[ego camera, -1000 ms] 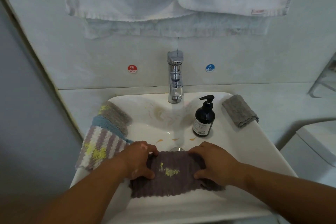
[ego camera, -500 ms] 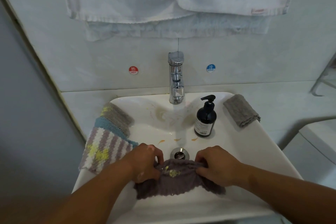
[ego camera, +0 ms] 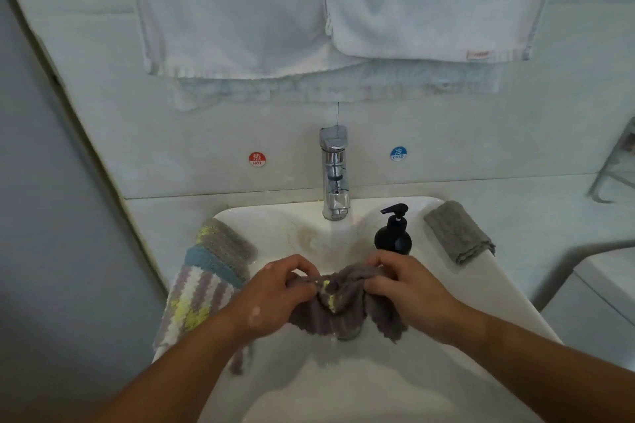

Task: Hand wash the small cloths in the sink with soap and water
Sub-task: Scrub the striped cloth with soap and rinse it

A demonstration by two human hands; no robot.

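Cloths (ego camera: 202,288) in stripes of blue, purple and yellow lie heaped on the left rim of the sink (ego camera: 498,285). Just beside them the left hand (ego camera: 275,292) pinches one end of a bunched purple-grey cloth (ego camera: 343,309), held over the basin; the right hand (ego camera: 409,288) pinches the other end. Behind the right hand stands a black soap bottle (ego camera: 393,239), and a folded grey cloth (ego camera: 458,232) rests on the right rim.

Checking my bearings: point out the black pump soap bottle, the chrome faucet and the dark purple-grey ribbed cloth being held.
black pump soap bottle (ego camera: 392,241), head view, on its round body.
chrome faucet (ego camera: 334,168), head view, on its upright column.
dark purple-grey ribbed cloth (ego camera: 343,319), head view, on its hanging lower part.
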